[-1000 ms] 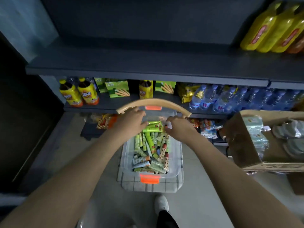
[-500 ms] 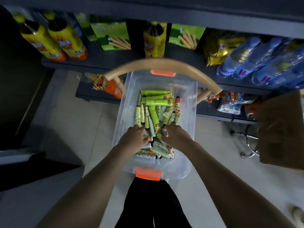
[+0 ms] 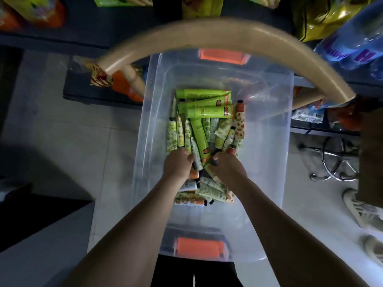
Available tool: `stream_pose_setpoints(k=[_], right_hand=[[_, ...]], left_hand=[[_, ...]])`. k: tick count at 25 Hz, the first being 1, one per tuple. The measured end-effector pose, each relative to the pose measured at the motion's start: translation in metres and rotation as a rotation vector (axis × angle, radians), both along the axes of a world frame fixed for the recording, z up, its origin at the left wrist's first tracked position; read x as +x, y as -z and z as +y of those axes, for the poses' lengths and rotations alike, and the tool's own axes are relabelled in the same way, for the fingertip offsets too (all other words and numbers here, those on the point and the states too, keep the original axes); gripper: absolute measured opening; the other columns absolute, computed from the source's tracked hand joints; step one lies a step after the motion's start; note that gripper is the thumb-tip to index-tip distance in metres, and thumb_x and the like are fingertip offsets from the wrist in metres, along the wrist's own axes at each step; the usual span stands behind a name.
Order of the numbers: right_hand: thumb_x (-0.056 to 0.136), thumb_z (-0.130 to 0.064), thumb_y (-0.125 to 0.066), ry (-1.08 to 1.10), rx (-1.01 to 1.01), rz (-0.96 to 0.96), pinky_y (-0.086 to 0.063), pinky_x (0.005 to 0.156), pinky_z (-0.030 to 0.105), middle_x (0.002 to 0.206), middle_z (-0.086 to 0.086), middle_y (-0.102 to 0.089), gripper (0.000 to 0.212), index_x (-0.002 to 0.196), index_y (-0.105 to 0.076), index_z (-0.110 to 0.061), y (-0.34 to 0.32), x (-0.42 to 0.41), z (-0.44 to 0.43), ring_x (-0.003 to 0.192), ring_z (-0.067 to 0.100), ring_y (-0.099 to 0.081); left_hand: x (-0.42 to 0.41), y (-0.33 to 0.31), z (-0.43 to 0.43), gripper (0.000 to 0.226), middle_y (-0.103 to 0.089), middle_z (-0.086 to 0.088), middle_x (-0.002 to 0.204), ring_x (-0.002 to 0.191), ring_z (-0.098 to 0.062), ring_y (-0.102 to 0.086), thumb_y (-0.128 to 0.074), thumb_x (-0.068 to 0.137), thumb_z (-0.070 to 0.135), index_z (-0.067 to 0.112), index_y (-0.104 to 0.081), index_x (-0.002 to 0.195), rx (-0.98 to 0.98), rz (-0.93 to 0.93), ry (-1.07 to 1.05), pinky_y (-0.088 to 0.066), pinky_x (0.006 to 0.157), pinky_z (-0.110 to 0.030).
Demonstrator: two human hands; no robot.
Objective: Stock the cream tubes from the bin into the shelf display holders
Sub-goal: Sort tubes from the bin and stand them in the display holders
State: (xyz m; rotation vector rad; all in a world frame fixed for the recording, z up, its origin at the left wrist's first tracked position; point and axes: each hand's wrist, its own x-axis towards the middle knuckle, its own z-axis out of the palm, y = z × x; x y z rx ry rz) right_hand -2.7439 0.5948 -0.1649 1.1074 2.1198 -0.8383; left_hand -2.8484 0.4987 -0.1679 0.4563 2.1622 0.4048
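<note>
A clear plastic bin (image 3: 267, 146) with orange latches stands below me, under a curved tan chair back (image 3: 217, 30). Several cream tubes (image 3: 204, 112) lie piled in it, bright green ones on top, pale patterned ones beneath. My left hand (image 3: 178, 164) is down in the pile with its fingers curled round a pale tube with a dark cap. My right hand (image 3: 224, 168) reaches in beside it, fingers curled into the tubes and pinching dark-capped ones. What lies under both palms is hidden.
Dark low shelves at the top hold snack packs (image 3: 116, 81), yellow bags (image 3: 323, 19) and water bottles (image 3: 352, 44). A chrome stool base (image 3: 337, 162) and a brown cardboard box (image 3: 371, 154) stand at right. Someone's pale shoes (image 3: 360, 208) are on the tiled floor.
The view has dropped closer over the bin. Both hands left the bin's far rim, went down into the tube pile, and now curl round tubes.
</note>
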Motion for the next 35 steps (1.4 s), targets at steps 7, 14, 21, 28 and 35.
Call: stream_pose_setpoints(k=[7, 14, 21, 28, 35], right_hand=[[0.085, -0.032, -0.063, -0.137, 0.237, -0.059, -0.042, 0.089, 0.030, 0.114, 0.005, -0.062, 0.041, 0.122, -0.055, -0.016, 0.024, 0.010, -0.017, 0.113, 0.026, -0.053], [0.079, -0.027, -0.064, -0.082, 0.239, -0.006, -0.036, 0.082, 0.031, 0.101, 0.001, -0.065, 0.023, 0.100, -0.065, -0.018, 0.034, 0.014, -0.019, 0.110, 0.023, -0.049], [0.079, -0.012, -0.072, 0.718, -0.304, 0.195, -0.053, 0.067, 0.024, 0.076, 0.004, -0.064, 0.010, 0.087, -0.068, -0.017, 0.011, 0.025, -0.010, 0.072, 0.022, -0.059], [0.086, -0.009, -0.063, 0.985, -0.580, 0.283, -0.041, 0.075, 0.034, 0.086, 0.012, -0.056, 0.012, 0.079, -0.066, -0.018, 0.002, 0.024, -0.011, 0.083, 0.023, -0.049], [0.091, -0.008, -0.057, 1.054, -0.559, 0.361, -0.043, 0.066, 0.028, 0.082, 0.012, -0.052, 0.019, 0.101, -0.062, 0.006, -0.004, 0.023, -0.007, 0.073, 0.021, -0.049]], left_hand=[[0.007, 0.028, -0.002, 0.037, -0.066, -0.013, 0.113, 0.093, -0.023, -0.062, -0.051, 0.094, 0.030, -0.001, -0.065, 0.108, 0.017, -0.117, -0.267, -0.041, 0.060, -0.014], [0.003, 0.035, -0.019, 0.032, -0.066, -0.010, 0.116, 0.108, -0.022, -0.059, -0.055, 0.093, 0.026, 0.003, -0.063, 0.112, 0.026, -0.119, -0.239, -0.035, 0.077, -0.019], [0.005, 0.030, -0.031, 0.028, -0.067, -0.011, 0.111, 0.102, -0.023, -0.062, -0.067, 0.084, 0.025, 0.005, -0.066, 0.103, -0.026, -0.158, -0.158, -0.042, 0.083, -0.024], [0.005, 0.027, -0.031, 0.032, -0.068, -0.008, 0.105, 0.100, -0.022, -0.061, -0.074, 0.077, 0.021, 0.006, -0.067, 0.105, -0.071, -0.143, 0.045, -0.042, 0.079, -0.024], [0.003, 0.015, -0.026, 0.033, -0.067, -0.006, 0.077, 0.067, -0.016, -0.057, -0.067, 0.081, 0.042, 0.010, -0.065, 0.083, 0.013, -0.134, -0.029, -0.033, 0.051, -0.021]])
